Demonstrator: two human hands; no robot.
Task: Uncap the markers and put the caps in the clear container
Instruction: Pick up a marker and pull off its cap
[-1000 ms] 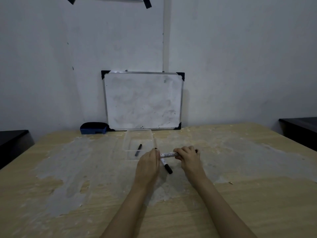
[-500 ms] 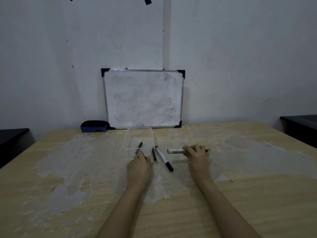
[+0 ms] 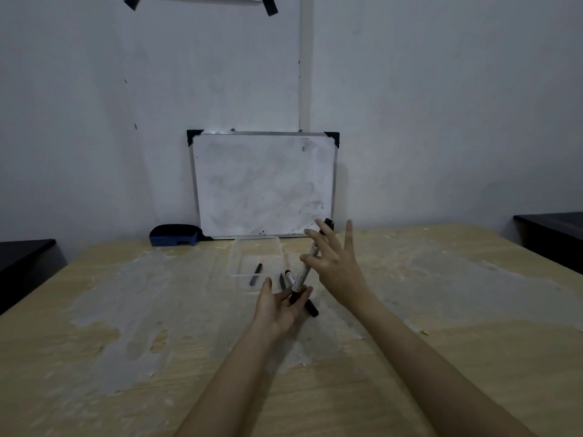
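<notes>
A white-barrelled marker is tilted in the air, its black top end near the whiteboard's lower right corner. My right hand holds it loosely at mid-barrel, fingers spread. My left hand is palm up below it, fingers apart, fingertips touching the marker's dark lower end. A second marker lies on the table, partly hidden behind my left hand. The clear container stands just beyond, with one black cap inside. Another black cap lies on the table beside the container's right wall.
A whiteboard leans on the wall behind the container, with a blue eraser to its left. The wooden table has worn grey patches. Dark furniture stands at the left edge and right edge.
My right hand lifted the marker off the table and tipped it steeply upright, opening its fingers. My left hand turned palm up and moved right under the marker's lower end.
</notes>
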